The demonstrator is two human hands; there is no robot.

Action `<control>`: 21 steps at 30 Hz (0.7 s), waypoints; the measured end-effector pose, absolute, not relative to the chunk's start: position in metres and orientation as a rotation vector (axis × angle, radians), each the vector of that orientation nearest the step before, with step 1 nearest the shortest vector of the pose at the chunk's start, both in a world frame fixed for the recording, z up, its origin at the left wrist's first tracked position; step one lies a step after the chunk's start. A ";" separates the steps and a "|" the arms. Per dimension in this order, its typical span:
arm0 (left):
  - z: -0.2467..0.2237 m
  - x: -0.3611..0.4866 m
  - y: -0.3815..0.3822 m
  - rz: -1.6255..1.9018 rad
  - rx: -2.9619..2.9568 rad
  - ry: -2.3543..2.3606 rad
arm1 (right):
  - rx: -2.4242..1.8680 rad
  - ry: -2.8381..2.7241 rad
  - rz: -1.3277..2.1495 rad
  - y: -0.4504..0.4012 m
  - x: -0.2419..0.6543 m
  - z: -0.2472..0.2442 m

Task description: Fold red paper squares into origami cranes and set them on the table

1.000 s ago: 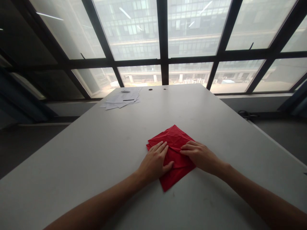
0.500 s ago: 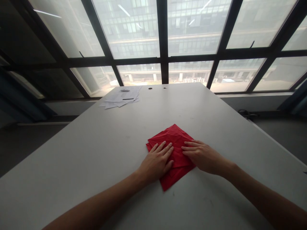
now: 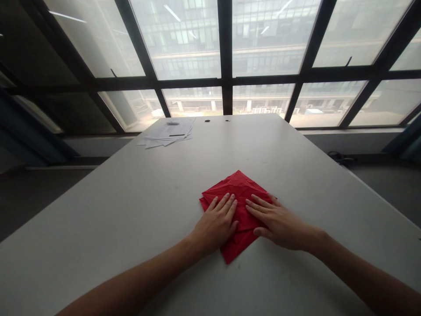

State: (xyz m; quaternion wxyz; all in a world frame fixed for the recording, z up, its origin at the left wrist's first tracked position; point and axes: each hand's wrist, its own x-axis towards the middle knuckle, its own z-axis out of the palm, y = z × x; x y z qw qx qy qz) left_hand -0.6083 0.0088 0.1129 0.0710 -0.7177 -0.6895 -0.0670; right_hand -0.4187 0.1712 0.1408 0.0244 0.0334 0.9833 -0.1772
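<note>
A folded, creased red sheet (image 3: 241, 188) lies flat on the white table, one corner pointing away from me and another toward me. My left hand (image 3: 215, 224) rests palm down on its left part, fingers stretched out. On its right part lies my right hand (image 3: 278, 221), also palm down, with the fingers spread and the thumb near the lower right edge. Both hands press on the sheet without gripping it. The fingertips of the two hands are a short way apart over the middle of the sheet.
The white table (image 3: 148, 188) runs away from me toward large dark-framed windows. White papers (image 3: 167, 134) with a small object on them lie at its far left. Two small dark holes are near the far edge. A dark cable (image 3: 338, 157) is beyond the right edge.
My right hand has shifted slightly toward me and to the left on the sheet, and its thumb now shows. My left hand has barely moved.
</note>
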 end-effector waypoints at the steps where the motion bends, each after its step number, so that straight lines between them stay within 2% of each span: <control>1: 0.113 -0.609 0.009 -0.188 -2.201 -2.031 | 0.118 3.032 -0.556 0.171 -0.418 0.141; 9: 0.110 -0.616 0.015 -0.145 -2.378 -1.944 | 0.105 2.890 -0.681 0.176 -0.409 0.148; 13: 0.107 -0.617 0.015 -0.150 -2.394 -1.923 | 0.211 2.969 -0.623 0.186 -0.407 0.157; 21: 0.112 -0.619 0.011 -0.119 -2.438 -1.929 | 0.202 2.937 -0.615 0.166 -0.407 0.136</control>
